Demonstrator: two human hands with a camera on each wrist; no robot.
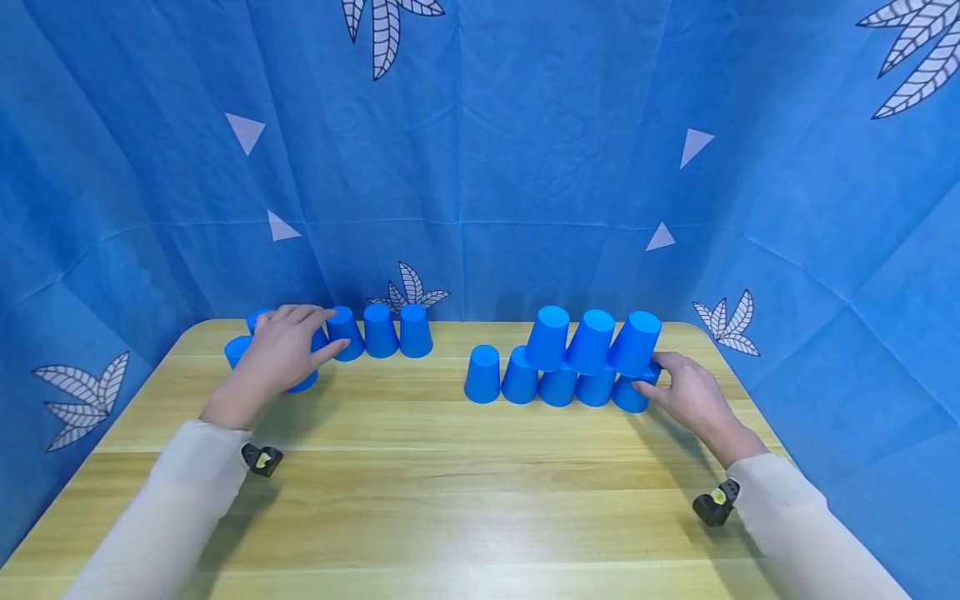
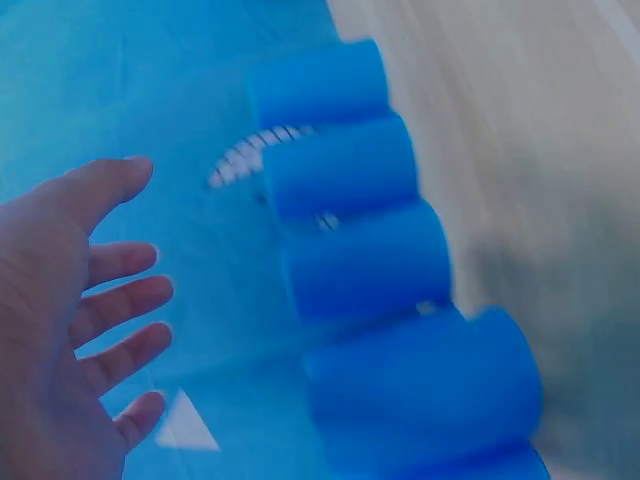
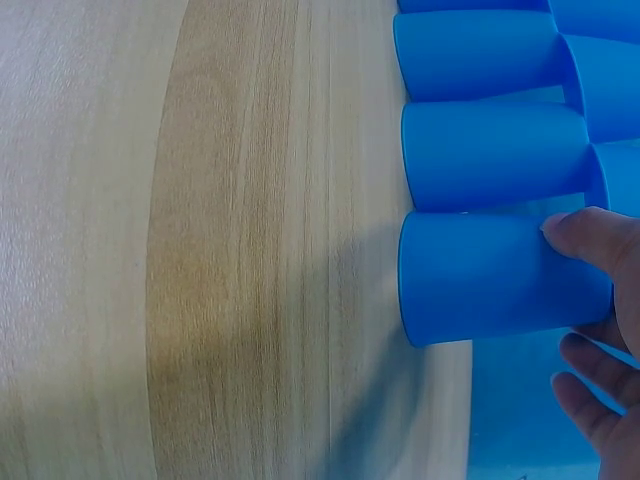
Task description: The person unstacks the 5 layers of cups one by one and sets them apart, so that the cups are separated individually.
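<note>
My left hand [image 1: 281,350] hovers over the left group of upside-down blue cups, fingers spread and holding nothing. It partly covers a front cup [image 1: 303,383] and others behind it. In the left wrist view the same hand [image 2: 70,320] is apart from a blurred row of cups [image 2: 370,260]. On the right, three upside-down cups [image 1: 592,342] stand on a lower row of several cups [image 1: 558,387]. My right hand [image 1: 697,400] holds the rightmost lower cup [image 3: 500,280] between thumb and fingers, near its narrow end.
A pale wooden table [image 1: 465,500] bears both groups, with a gap between them. A blue cloth [image 1: 525,167] with leaf and triangle prints hangs behind the table and at its sides. The left group's back row ends with a cup [image 1: 416,332] near the table's far edge.
</note>
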